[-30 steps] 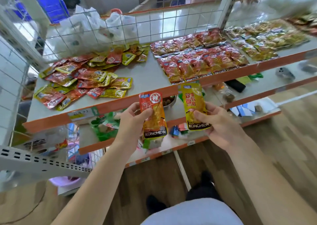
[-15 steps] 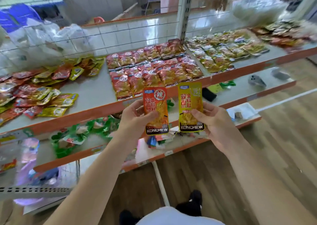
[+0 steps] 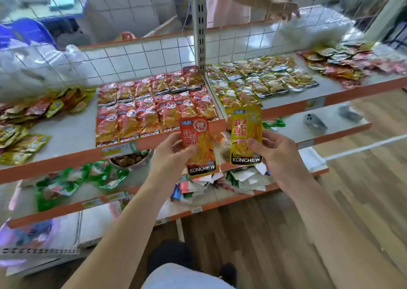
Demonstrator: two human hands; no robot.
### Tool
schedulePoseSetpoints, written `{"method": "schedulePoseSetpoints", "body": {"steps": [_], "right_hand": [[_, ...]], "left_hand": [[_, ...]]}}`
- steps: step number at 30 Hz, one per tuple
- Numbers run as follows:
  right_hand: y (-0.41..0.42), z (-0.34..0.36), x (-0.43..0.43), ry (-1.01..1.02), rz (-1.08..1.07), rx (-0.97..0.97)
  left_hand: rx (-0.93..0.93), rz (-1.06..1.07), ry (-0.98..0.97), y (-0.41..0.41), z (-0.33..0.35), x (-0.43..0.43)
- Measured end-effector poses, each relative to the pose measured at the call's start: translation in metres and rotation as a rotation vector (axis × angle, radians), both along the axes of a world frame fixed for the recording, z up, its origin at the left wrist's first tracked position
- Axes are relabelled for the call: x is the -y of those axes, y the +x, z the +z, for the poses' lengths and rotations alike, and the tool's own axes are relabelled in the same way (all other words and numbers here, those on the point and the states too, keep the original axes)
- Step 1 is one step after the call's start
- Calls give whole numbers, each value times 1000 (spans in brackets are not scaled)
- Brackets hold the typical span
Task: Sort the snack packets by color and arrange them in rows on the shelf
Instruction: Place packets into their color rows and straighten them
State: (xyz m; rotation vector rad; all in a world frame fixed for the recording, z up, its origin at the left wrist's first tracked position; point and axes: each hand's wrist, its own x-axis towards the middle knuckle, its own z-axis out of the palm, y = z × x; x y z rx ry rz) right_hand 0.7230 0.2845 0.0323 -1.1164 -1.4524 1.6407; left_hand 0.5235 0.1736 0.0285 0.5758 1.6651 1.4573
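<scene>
Hands: your left hand [image 3: 167,158] pinches a red packet [image 3: 198,134] and your right hand [image 3: 277,156] a yellow packet [image 3: 244,130], both held up in front of the shelf [image 3: 72,134].
Done: red rows [image 3: 154,105] and yellow rows [image 3: 259,79] look pretty tidy.
Left: the mixed left pile [image 3: 33,117] and right pile [image 3: 343,61] aren't sorted yet, I'd say.

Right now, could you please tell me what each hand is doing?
Left hand: holding the red packet.
Right hand: holding the yellow packet.
</scene>
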Motion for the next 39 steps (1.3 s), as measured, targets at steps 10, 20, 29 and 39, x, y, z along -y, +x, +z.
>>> {"method": "schedulePoseSetpoints", "body": {"steps": [10,20,29,39], "right_hand": [[-13,-9,-62,40,65,63],[-42,-21,-148,33,21,200],[-73,-35,-186,34,101,230],[-88,-38,-239,95,169,271]], "left_hand": [[-34,15,23,-6,-5,-63],[-194,92,23,-49,-23,-129],[-370,148,-21,-69,-33,-160],[-592,198,-119,-76,-40,-200]]}}
